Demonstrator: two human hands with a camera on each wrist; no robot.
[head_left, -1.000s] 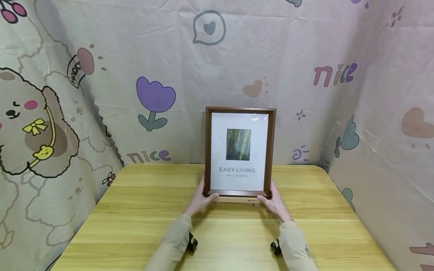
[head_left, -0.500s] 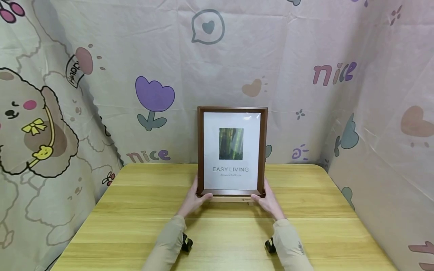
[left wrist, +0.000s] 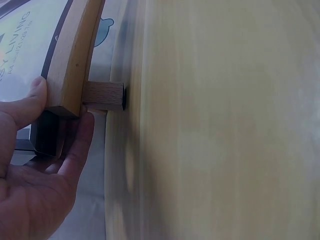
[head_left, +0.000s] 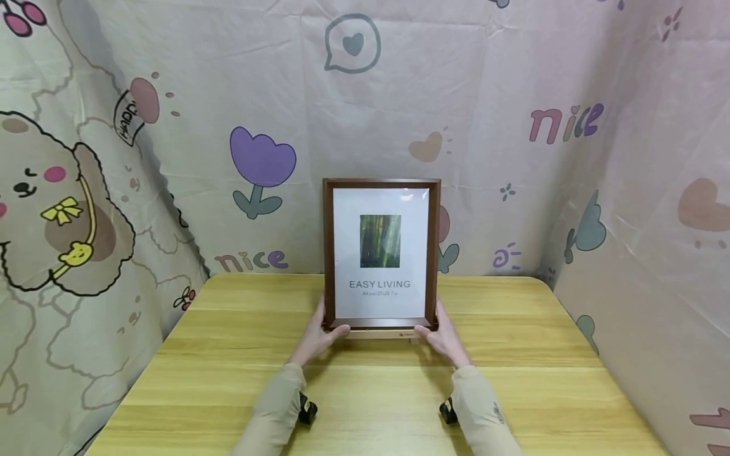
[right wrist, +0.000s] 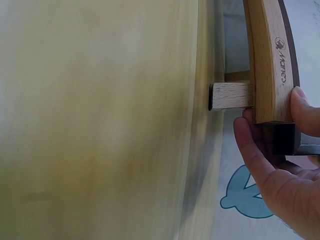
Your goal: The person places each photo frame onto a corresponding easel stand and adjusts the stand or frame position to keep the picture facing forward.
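A brown picture frame with a white "EASY LIVING" sheet and a small green forest picture stands upright at the table's far side. Its bottom sits on the pale ledge of a wooden easel. My left hand grips the lower left corner, thumb in front by the ledge end, fingers underneath and behind. The lower right corner is held by my right hand in the same way. Wrist views show short easel legs with dark tips close to the tabletop; whether they touch it I cannot tell. Most of the easel is hidden.
The wood-grain table reaches back to a patterned cloth hanging close behind the frame. More cloth hangs at both sides. A small black device is on each wrist at the sleeve.
Both hands have shifted the frame and easel together to the left across the far part of the table. The hold at the two lower corners looks the same.
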